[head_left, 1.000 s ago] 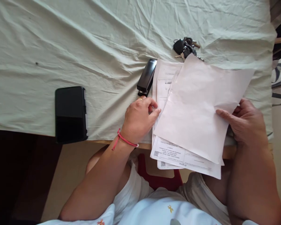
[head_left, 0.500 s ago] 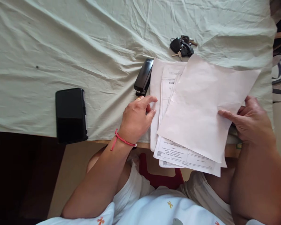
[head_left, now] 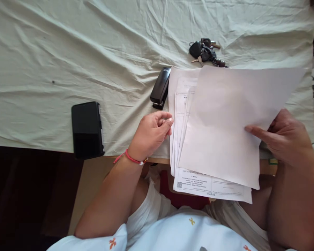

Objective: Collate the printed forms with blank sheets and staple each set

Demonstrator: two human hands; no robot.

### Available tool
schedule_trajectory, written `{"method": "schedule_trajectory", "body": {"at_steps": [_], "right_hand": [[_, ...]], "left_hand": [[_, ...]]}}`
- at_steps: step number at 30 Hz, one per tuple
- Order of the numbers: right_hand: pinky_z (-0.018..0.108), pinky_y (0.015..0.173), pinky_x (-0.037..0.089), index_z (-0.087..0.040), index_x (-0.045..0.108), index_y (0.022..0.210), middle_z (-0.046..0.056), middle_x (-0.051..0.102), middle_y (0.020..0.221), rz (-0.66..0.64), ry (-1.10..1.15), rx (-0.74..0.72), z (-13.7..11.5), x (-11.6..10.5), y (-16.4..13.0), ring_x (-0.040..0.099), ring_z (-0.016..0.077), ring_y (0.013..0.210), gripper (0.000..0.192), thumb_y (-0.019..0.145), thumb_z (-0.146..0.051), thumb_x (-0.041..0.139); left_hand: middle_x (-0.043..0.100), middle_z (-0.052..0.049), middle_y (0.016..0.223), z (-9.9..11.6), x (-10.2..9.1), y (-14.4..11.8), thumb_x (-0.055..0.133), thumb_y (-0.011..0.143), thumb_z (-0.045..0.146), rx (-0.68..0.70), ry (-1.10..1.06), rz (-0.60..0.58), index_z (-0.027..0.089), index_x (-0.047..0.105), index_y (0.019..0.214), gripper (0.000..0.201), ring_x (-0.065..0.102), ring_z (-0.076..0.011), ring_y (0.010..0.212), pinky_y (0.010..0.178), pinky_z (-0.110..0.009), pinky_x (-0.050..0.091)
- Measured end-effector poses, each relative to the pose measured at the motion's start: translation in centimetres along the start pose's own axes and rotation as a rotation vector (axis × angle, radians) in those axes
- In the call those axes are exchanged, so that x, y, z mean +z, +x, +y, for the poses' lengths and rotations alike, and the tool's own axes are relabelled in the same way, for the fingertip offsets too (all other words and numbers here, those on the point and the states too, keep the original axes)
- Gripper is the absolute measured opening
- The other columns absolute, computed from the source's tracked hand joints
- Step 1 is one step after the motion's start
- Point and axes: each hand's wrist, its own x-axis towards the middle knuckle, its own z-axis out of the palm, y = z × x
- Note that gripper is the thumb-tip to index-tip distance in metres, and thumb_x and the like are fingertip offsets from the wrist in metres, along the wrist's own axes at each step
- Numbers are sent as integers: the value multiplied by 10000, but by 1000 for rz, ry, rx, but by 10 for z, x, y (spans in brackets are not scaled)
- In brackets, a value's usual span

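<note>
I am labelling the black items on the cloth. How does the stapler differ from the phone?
The stapler is narrow and lies slanted beside the papers; the phone is broad, flat and nearly square to the table edge. The stapler lies just beyond the left hand; the phone lies further left. Both are black.

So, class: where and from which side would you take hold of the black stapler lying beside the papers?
Grip the stapler across its long narrow body, fingers on the two long sides, coming from above and from its left. It lies flat on the tablecloth, and the papers crowd its right side.
</note>
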Motion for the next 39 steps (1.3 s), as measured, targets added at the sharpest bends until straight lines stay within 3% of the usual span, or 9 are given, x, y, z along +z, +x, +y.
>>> {"method": "schedule_trajectory", "body": {"at_steps": [3,7,10,14,17,23,28,34,39], "right_hand": [[181,636,524,-228,648,1121,14,734,1006,-23,-33,-13,-2,-1,-2,662,137,847,521,685,-383,888],[168,719,555,-246,658,1163,7,729,1058,-77,46,-52,-4,-2,-4,669,131,925,539,687,-333,894],[192,814,592,-282,676,1257,12,731,1161,-106,182,-14,-3,-4,-6,690,140,994,603,695,-282,894],[289,788,656,-258,772,1094,42,759,1136,-98,337,172,1,-8,-9,733,182,894,445,673,-278,911],[354,712,677,-240,793,1007,63,776,1059,-90,397,292,1,-8,-10,747,224,818,408,626,-286,933],[294,710,673,-206,795,862,69,785,1042,47,470,340,-6,-1,-10,751,210,837,373,535,-250,969],[239,772,660,-219,808,920,44,784,1091,57,490,306,-6,7,-10,749,166,855,373,578,-227,956],[270,732,664,-257,794,985,14,788,1024,-92,491,300,-2,10,-10,753,171,810,353,658,-274,925],[273,765,661,-260,794,1067,26,780,1099,-170,454,274,-7,14,-11,757,198,904,422,666,-300,920]], "left_hand": [[558,20,578,0,1,1,672,870,377,-13,-7,-80,139,669,920,243,463,-93,516,492,-229,337],[522,30,622,-2,1,2,693,844,347,70,78,-113,149,671,887,204,456,-97,570,532,-232,354],[579,4,712,-3,0,1,691,849,304,170,129,-49,154,682,860,151,496,-104,646,589,-232,399],[665,-25,919,-2,2,0,679,873,285,198,79,122,160,696,972,161,522,-69,584,545,-229,419],[676,-41,1017,-2,5,1,660,886,258,168,-4,148,157,680,1042,187,493,-32,474,478,-231,424],[681,-59,1022,7,7,-3,721,875,341,60,-244,26,166,655,1083,280,482,-21,437,389,-206,321],[639,-45,861,16,5,-8,718,863,499,5,-355,-189,153,603,791,371,422,-12,415,369,-215,92],[502,42,586,0,6,0,878,707,445,70,-265,-117,154,639,681,377,310,-27,454,415,-215,202],[659,9,676,-11,5,3,923,669,427,131,-202,0,179,697,718,339,546,-109,601,525,-239,413]]}}
